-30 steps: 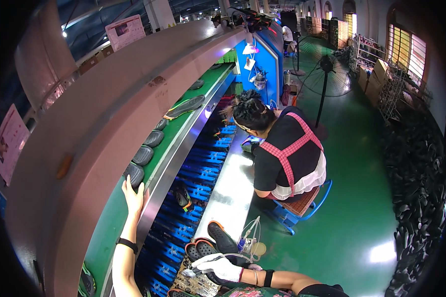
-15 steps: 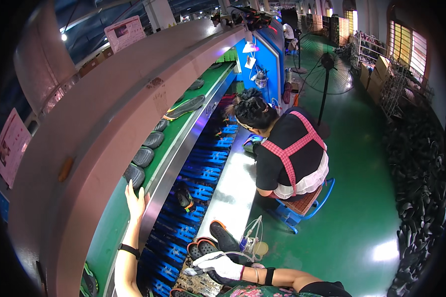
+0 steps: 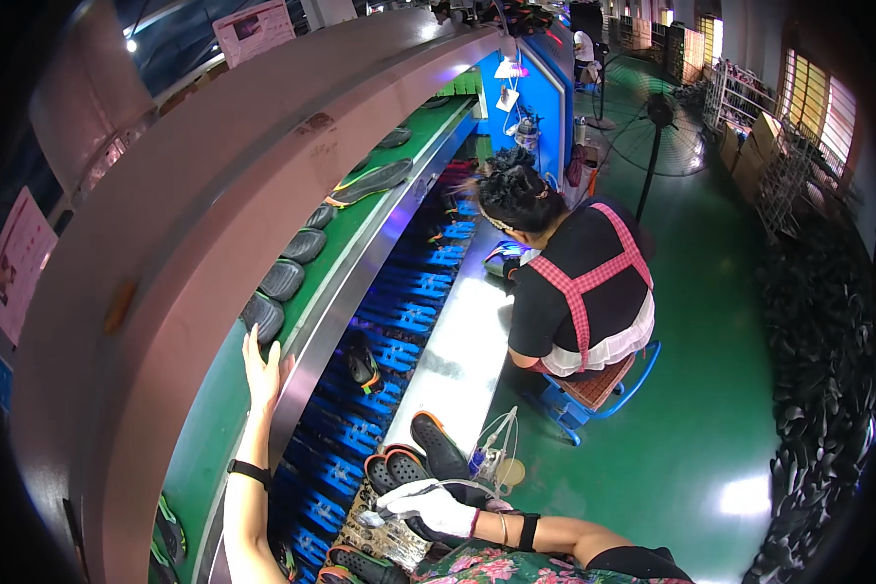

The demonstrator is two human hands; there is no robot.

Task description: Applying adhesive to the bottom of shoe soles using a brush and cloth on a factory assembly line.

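Left hand bare, open wide, fingers extended, fingertips at near end of dark sole; contact hard to tell. Sole lies on green belt, closing row of similar soles. Gloved right hand curled around grey-tipped tool, just beside perforated clogs.

My view is bright mid-frame: the window and lamp glow, the bench and floor throw glare, the right-hand pile sinks into shadow, and fisheye distortion bows the hood inside black corners.
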